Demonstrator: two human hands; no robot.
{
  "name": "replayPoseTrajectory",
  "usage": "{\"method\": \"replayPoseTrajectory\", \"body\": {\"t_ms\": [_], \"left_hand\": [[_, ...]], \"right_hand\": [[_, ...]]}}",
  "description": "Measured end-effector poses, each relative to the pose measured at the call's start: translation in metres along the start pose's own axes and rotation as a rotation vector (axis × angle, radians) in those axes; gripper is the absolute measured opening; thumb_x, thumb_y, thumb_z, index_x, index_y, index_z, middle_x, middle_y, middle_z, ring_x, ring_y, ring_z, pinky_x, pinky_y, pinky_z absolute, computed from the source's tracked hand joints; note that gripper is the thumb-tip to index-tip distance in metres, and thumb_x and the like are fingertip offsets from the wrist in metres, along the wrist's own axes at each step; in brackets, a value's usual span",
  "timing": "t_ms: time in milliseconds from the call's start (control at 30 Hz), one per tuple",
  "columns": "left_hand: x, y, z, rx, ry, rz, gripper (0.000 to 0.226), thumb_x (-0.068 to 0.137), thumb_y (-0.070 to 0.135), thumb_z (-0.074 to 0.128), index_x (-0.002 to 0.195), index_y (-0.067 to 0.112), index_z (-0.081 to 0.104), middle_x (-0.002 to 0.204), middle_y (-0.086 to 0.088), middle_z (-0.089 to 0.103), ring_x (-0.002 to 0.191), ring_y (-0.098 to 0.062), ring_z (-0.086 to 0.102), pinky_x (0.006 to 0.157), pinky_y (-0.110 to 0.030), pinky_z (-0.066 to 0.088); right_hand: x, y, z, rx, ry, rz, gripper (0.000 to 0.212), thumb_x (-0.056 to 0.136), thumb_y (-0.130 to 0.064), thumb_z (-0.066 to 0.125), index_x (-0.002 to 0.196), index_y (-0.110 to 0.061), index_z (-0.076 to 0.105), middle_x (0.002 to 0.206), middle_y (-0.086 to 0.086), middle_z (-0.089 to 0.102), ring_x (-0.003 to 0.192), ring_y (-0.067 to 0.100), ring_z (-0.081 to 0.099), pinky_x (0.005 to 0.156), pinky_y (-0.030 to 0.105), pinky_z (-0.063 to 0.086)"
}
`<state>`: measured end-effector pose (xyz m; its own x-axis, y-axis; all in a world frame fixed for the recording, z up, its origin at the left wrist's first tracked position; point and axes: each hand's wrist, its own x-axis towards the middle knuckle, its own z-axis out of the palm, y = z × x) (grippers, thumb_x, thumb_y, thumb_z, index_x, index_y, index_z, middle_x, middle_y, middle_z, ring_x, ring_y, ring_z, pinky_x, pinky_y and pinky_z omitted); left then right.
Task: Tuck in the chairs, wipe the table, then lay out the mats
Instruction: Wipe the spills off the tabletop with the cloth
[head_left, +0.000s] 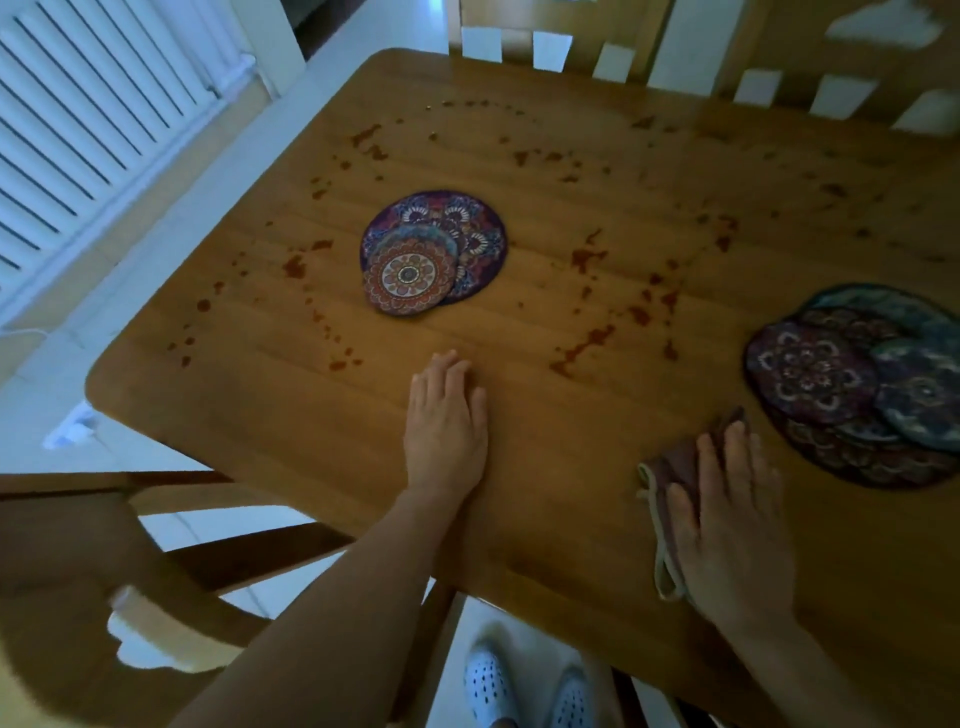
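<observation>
Wiping the spotted worktop (311, 441).
The right hand (732, 525) pressed the cloth (670, 467), fingers flat; left hand (447, 431), flat and empty, seemingly braced.

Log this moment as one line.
step: wiping | left hand: flat on stained wooden table | right hand: pressing brownish cloth | round patterned mats: two piles

Bare wooden table (311, 415) lies open between both hands; mat stacks (434, 253) and (862, 384) block centre and right.
</observation>
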<state>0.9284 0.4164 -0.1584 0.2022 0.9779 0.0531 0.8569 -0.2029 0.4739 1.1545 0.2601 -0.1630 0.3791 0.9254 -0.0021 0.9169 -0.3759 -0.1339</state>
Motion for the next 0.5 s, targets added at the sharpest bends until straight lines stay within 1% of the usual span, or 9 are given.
{"method": "replayPoseTrajectory", "body": {"t_ms": [67, 100, 133, 167, 233, 267, 300, 400, 500], "left_hand": [[0.003, 0.001, 0.008, 0.081, -0.002, -0.027, 0.042, 0.103, 0.031, 0.038, 0.140, 0.011, 0.043, 0.154, -0.005, 0.033, 0.146, -0.020, 0.021, 0.122, -0.038, 0.013], [0.002, 0.002, 0.012, 0.120, 0.012, -0.022, 0.042, 0.103, 0.031, 0.038, 0.140, 0.011, 0.043, 0.154, -0.005, 0.033, 0.147, -0.021, 0.021, 0.122, -0.039, 0.014], [0.002, 0.003, 0.015, 0.133, 0.032, -0.017, 0.042, 0.103, 0.030, 0.038, 0.140, 0.010, 0.044, 0.153, -0.006, 0.035, 0.146, -0.022, 0.023, 0.122, -0.039, 0.015], [0.003, 0.003, 0.017, 0.137, 0.044, -0.018, 0.041, 0.103, 0.029, 0.039, 0.138, 0.010, 0.045, 0.152, -0.007, 0.037, 0.146, -0.022, 0.024, 0.122, -0.040, 0.016], [0.003, 0.004, 0.019, 0.137, 0.057, -0.017, 0.039, 0.102, 0.027, 0.043, 0.136, 0.008, 0.048, 0.150, -0.008, 0.040, 0.145, -0.023, 0.027, 0.121, -0.042, 0.019], [0.004, 0.004, 0.019, 0.134, 0.060, -0.019, 0.039, 0.101, 0.025, 0.044, 0.135, 0.007, 0.049, 0.149, -0.008, 0.041, 0.145, -0.023, 0.028, 0.120, -0.042, 0.021], [0.004, 0.005, 0.019, 0.130, 0.060, -0.019, 0.039, 0.101, 0.025, 0.045, 0.135, 0.007, 0.049, 0.149, -0.008, 0.042, 0.144, -0.024, 0.029, 0.120, -0.043, 0.021], [0.003, 0.006, 0.018, 0.123, 0.045, -0.023, 0.039, 0.101, 0.025, 0.045, 0.135, 0.007, 0.049, 0.149, -0.008, 0.041, 0.145, -0.023, 0.028, 0.120, -0.043, 0.022], [0.004, 0.004, 0.019, 0.127, 0.040, -0.024, 0.039, 0.101, 0.026, 0.044, 0.137, 0.008, 0.048, 0.150, -0.006, 0.041, 0.145, -0.022, 0.027, 0.120, -0.043, 0.022]], "right_hand": [[0.000, -0.012, 0.002, -0.015, -0.019, 0.102, 0.089, 0.089, -0.067, 0.027, 0.147, 0.001, 0.035, 0.157, 0.025, 0.021, 0.147, 0.038, 0.017, 0.117, 0.052, 0.018], [0.003, -0.018, 0.002, -0.025, -0.032, 0.123, 0.096, 0.086, -0.072, 0.027, 0.148, 0.001, 0.032, 0.157, 0.026, 0.020, 0.147, 0.039, 0.016, 0.117, 0.050, 0.016], [0.009, -0.022, 0.002, -0.037, -0.034, 0.124, 0.097, 0.085, -0.072, 0.027, 0.148, 0.001, 0.030, 0.158, 0.026, 0.018, 0.147, 0.039, 0.014, 0.118, 0.049, 0.015], [0.018, -0.025, 0.003, -0.040, -0.025, 0.113, 0.092, 0.088, -0.068, 0.026, 0.149, 0.001, 0.030, 0.158, 0.025, 0.017, 0.147, 0.038, 0.013, 0.118, 0.049, 0.015], [0.036, -0.029, 0.004, -0.009, 0.005, 0.100, 0.076, 0.097, -0.055, 0.025, 0.149, 0.000, 0.030, 0.160, 0.022, 0.015, 0.149, 0.034, 0.009, 0.120, 0.047, 0.015], [0.049, -0.031, 0.005, 0.031, 0.023, 0.111, 0.069, 0.102, -0.050, 0.023, 0.150, -0.001, 0.029, 0.161, 0.018, 0.013, 0.150, 0.031, 0.006, 0.121, 0.045, 0.013], [0.060, -0.032, 0.006, 0.076, 0.036, 0.132, 0.065, 0.103, -0.047, 0.019, 0.151, -0.003, 0.028, 0.162, 0.015, 0.010, 0.150, 0.028, 0.003, 0.122, 0.042, 0.010], [0.102, -0.035, 0.007, 0.193, 0.079, 0.185, 0.064, 0.102, -0.045, 0.015, 0.152, -0.006, 0.027, 0.163, 0.010, 0.010, 0.150, 0.023, 0.002, 0.122, 0.038, 0.008], [0.148, -0.034, 0.007, 0.236, 0.132, 0.224, 0.059, 0.104, -0.038, 0.017, 0.150, -0.004, 0.031, 0.162, 0.013, 0.015, 0.150, 0.026, 0.008, 0.122, 0.038, 0.009]]}}
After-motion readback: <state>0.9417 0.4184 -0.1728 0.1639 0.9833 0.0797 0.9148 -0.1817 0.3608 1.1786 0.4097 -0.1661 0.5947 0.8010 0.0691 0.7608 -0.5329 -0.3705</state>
